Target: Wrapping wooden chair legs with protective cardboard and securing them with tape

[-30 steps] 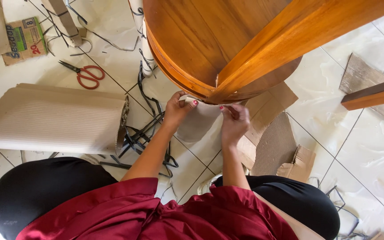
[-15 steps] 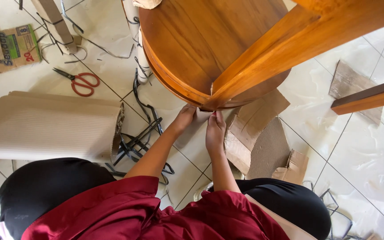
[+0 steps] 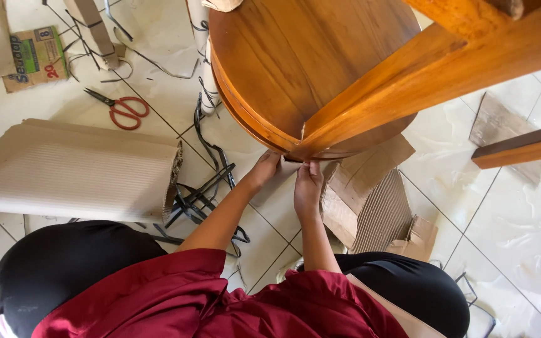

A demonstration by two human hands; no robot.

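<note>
Your left hand and right hand pinch the pale paper wrap (fingers clenched) under the round wooden stool; tugging may tear it.

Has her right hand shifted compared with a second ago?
Yes. The right hand has moved left along the round wooden seat's rim, closing up beside the left hand on the pale wrapping sheet.

Glossy white tiled floor (dark grout lines), daylit, strewn with cardboard scraps.
</note>
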